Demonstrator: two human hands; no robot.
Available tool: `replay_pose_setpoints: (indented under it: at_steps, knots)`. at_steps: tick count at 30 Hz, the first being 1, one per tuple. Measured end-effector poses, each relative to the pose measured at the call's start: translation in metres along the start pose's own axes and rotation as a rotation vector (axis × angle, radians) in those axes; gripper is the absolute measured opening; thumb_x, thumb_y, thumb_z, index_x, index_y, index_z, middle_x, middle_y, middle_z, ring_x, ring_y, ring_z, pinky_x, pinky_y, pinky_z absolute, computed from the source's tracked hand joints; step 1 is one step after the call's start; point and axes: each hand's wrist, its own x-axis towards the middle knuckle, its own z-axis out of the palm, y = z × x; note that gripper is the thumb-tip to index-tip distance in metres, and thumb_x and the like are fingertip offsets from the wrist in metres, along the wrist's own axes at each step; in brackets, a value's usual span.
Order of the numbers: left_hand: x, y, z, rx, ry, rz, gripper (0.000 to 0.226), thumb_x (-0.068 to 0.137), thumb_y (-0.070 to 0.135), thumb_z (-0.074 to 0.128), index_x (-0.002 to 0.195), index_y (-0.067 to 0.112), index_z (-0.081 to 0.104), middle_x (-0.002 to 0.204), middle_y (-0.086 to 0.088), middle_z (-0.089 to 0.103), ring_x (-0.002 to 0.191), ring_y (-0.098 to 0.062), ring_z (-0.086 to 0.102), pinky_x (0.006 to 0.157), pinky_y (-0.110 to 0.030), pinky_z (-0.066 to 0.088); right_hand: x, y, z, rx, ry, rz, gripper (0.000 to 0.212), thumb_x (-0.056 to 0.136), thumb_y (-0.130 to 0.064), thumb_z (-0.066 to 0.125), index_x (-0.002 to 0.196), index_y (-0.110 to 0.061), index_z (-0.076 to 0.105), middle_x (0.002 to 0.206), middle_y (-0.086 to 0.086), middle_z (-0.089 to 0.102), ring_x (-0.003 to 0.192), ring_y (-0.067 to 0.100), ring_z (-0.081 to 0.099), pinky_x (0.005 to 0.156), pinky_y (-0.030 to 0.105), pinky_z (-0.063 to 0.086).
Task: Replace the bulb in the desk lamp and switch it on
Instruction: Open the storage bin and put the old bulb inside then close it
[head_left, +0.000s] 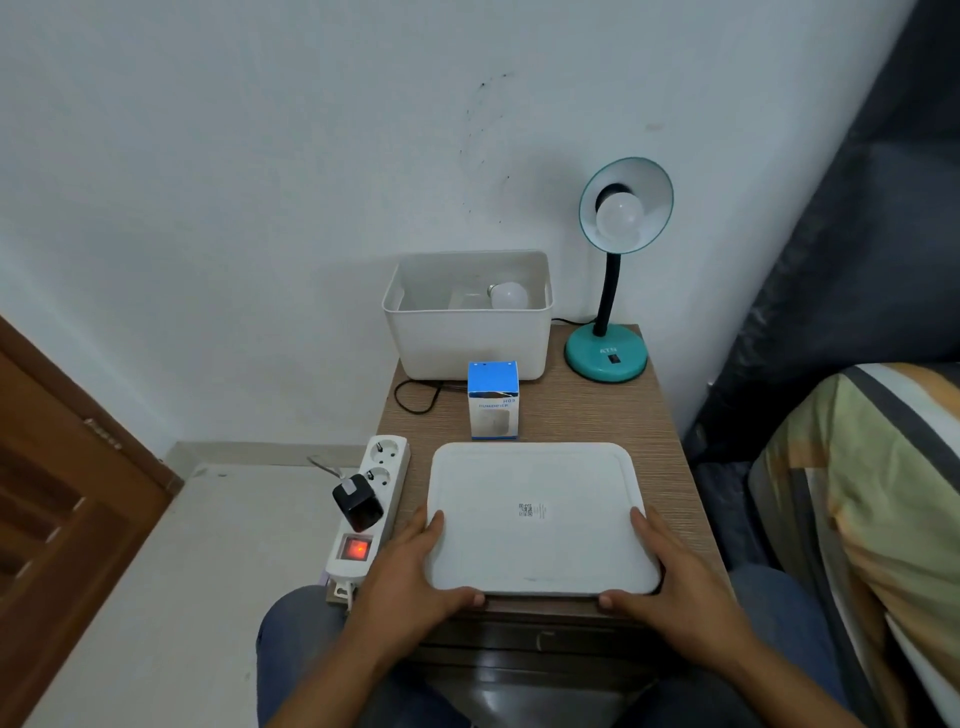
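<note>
head view | left hand (410, 566) and right hand (675, 571) each curl around a side of the white lid (540, 519) at the table's (654, 415) front edge | teal desk lamp (613, 270), bulb (619, 218) fitted, back right corner | spare bulb (509, 296) inside white bin (467, 338), back edge

We look from a single head-worn wide-angle camera, forward and steeply down onto the worktop (597, 415). It sits close in front of us, the wall (260, 156) rising behind it and the floor (208, 571) at left.
</note>
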Motion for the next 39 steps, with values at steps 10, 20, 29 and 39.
replay_pose_setpoints:
  at_steps: [10, 20, 29, 39]
  knots:
    - [0.03, 0.044, -0.047, -0.076, 0.174, 0.086, 0.12, 0.066, 0.049, 0.087, 0.159, 0.023, 0.018, 0.164, 0.009, 0.022, 0.148, -0.013, 0.028, 0.118, -0.031, 0.028, 0.029, -0.054, -0.055, 0.013, 0.148, -0.112, 0.117, 0.07, -0.045, 0.081, 0.153, -0.029, 0.001, 0.157, -0.016, 0.013, 0.142, 0.012, 0.024, 0.113, 0.031, 0.026]
    - [0.101, 0.061, -0.123, -0.141, 0.231, 0.15, 0.11, 0.068, 0.039, 0.09, 0.157, 0.025, 0.025, 0.149, 0.022, 0.031, 0.137, -0.009, 0.039, 0.107, -0.024, 0.036, 0.115, -0.12, -0.084, 0.131, 0.154, -0.226, 0.116, 0.067, -0.043, 0.084, 0.154, -0.023, 0.009, 0.144, -0.021, 0.025, 0.133, 0.003, 0.029, 0.107, 0.019, 0.027]
    - [0.19, 0.068, -0.169, -0.107, 0.197, 0.133, 0.112, 0.069, 0.041, 0.088, 0.158, 0.02, 0.024, 0.163, 0.007, 0.027, 0.145, -0.018, 0.035, 0.112, -0.033, 0.036, 0.191, -0.161, -0.097, 0.132, 0.192, -0.213, 0.1, 0.071, -0.036, 0.083, 0.15, -0.016, 0.025, 0.134, -0.011, 0.042, 0.118, 0.006, 0.041, 0.094, 0.015, 0.032]
    - [0.253, 0.06, -0.172, -0.153, 0.114, 0.087, 0.111, 0.071, 0.039, 0.088, 0.158, 0.017, 0.023, 0.165, 0.006, 0.023, 0.147, -0.019, 0.033, 0.117, -0.038, 0.034, 0.251, -0.168, -0.094, 0.135, 0.133, -0.143, 0.118, 0.064, -0.05, 0.083, 0.154, -0.016, 0.015, 0.161, -0.002, 0.017, 0.146, 0.015, 0.022, 0.118, 0.036, 0.025]
